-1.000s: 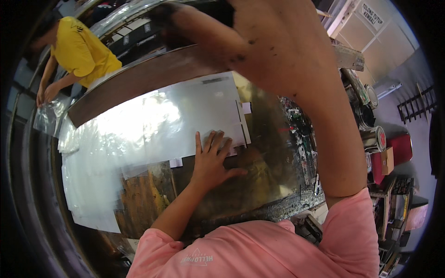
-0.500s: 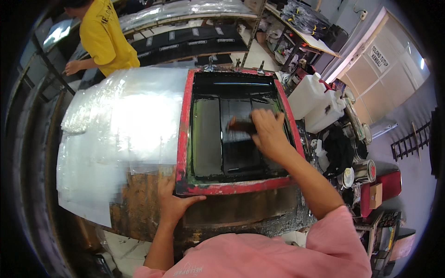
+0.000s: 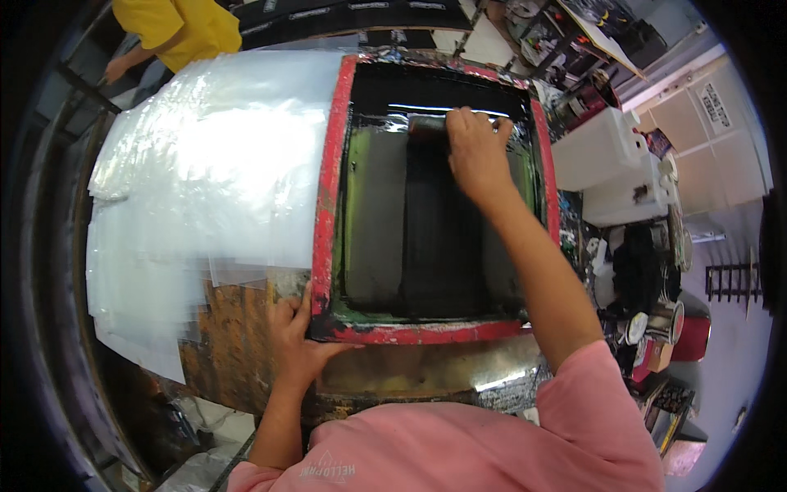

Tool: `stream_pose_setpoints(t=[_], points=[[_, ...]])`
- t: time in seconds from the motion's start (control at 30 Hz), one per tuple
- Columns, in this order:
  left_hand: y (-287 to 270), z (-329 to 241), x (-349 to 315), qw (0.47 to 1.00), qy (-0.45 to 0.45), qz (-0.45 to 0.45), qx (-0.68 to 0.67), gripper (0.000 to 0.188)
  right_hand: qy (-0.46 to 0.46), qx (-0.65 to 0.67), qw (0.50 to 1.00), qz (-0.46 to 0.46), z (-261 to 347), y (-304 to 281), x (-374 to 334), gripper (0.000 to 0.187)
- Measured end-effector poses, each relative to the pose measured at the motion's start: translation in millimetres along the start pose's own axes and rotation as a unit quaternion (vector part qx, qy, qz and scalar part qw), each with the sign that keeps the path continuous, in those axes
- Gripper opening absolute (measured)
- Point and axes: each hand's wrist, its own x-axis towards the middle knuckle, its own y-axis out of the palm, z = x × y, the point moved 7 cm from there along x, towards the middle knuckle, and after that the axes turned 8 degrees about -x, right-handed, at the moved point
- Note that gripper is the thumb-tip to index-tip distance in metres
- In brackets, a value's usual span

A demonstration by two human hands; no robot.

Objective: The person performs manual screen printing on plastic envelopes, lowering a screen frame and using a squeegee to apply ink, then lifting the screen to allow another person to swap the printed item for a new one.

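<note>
A screen printing frame (image 3: 329, 193) with red, paint-chipped rails lies before me, its mesh dark with wet black ink. My right hand (image 3: 479, 156) is closed on a squeegee (image 3: 428, 129) whose blade rests on the far part of the mesh, at the edge of a glossy pool of ink (image 3: 410, 88). A dark streak runs from the squeegee toward the near rail. My left hand (image 3: 293, 334) grips the frame's near left corner, its thumb stretched along the near rail and its fingers bent beside the left rail. Part of the squeegee is hidden behind my right hand.
Clear plastic sheets (image 3: 205, 172) cover the table left of the frame. White jugs (image 3: 594, 148) and paint cans (image 3: 668, 321) crowd the right side. Metal clamps hold the frame's far edge. A person in a yellow shirt (image 3: 193, 33) stands at the far left.
My right hand has pushed the squeegee from mid-mesh to the far part, and ink has gathered there. My left hand stays at the corner. The whole view has tilted downward.
</note>
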Motion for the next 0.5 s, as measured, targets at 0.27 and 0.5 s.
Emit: stream_pose_setpoints(t=[0.27,0.5], points=[[-7,-13,2,0.999,0.001,-0.031,-0.016,0.11,-0.025,0.064,0.994,0.086,55,-106,-162,0.029],[-19,-17,5,0.942,-0.107,-0.024,-0.317,0.112,-0.015,0.138,0.988,0.068,50,-192,-148,0.046]])
